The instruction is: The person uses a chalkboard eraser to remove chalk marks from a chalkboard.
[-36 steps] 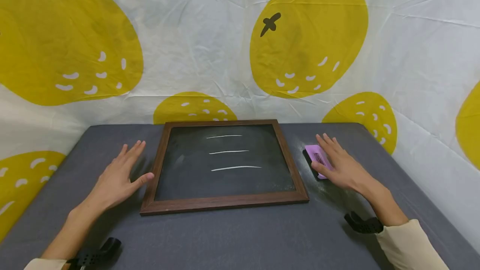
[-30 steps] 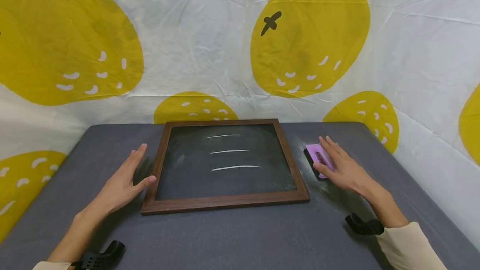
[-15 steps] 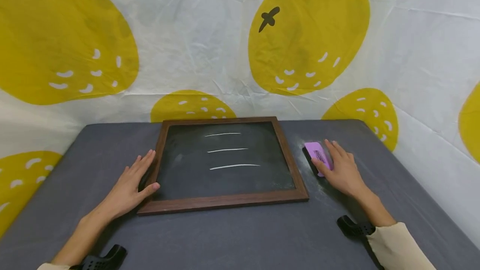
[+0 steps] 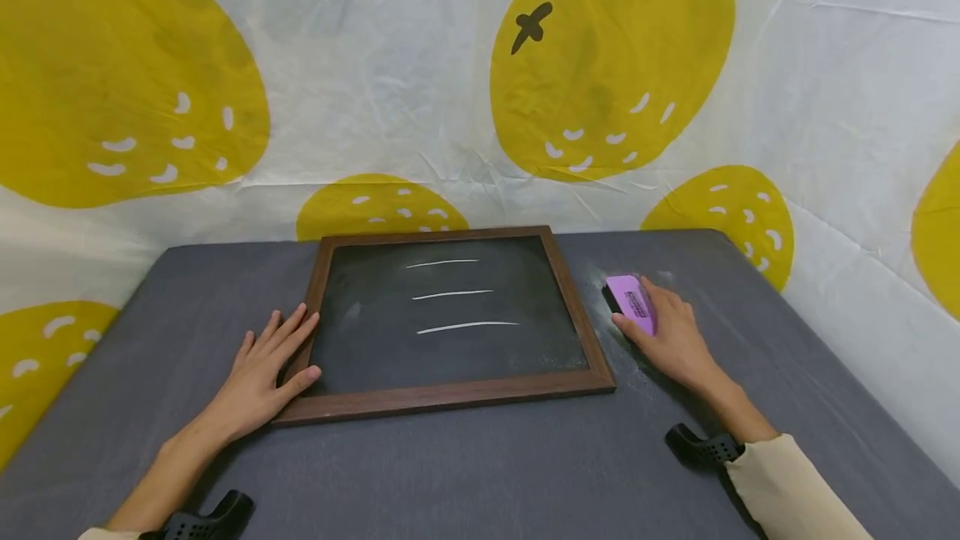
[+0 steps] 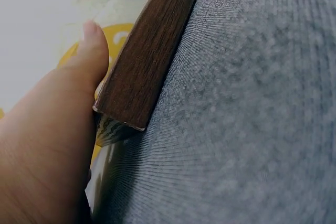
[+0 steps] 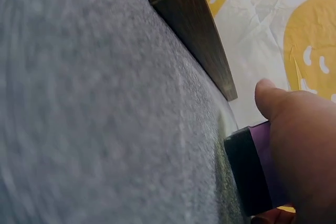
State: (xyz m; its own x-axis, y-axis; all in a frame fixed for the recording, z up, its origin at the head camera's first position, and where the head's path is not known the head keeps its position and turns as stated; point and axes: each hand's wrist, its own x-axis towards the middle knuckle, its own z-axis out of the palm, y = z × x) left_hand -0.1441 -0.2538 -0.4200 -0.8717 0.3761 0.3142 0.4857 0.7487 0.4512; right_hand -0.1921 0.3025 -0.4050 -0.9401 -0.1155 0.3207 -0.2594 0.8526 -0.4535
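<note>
A small chalkboard [image 4: 450, 361] in a brown wooden frame [image 4: 480, 393] lies on the table, with three white chalk lines drawn across it. My left hand [image 4: 258, 386] rests on the frame's left side near the front corner, fingers straight and thumb spread. In the left wrist view the thumb is beside the frame's corner [image 5: 144, 61]. To the right of the board, my right hand [image 4: 675, 340] grips a purple board eraser [image 4: 628, 297] between thumb and fingers. The right wrist view shows the eraser's black felt side [image 6: 249, 174] close to the table.
A dark grey cloth covers the table [image 4: 465, 473]. Chalk dust smudges the cloth around the eraser. Behind stands a white curtain [image 4: 375, 90] with large yellow fruit prints. Black wrist mounts [image 4: 206, 519] sit on both forearms.
My left hand has moved right and come down onto the chalkboard's frame. My right hand has lowered over the eraser and taken hold of it.
</note>
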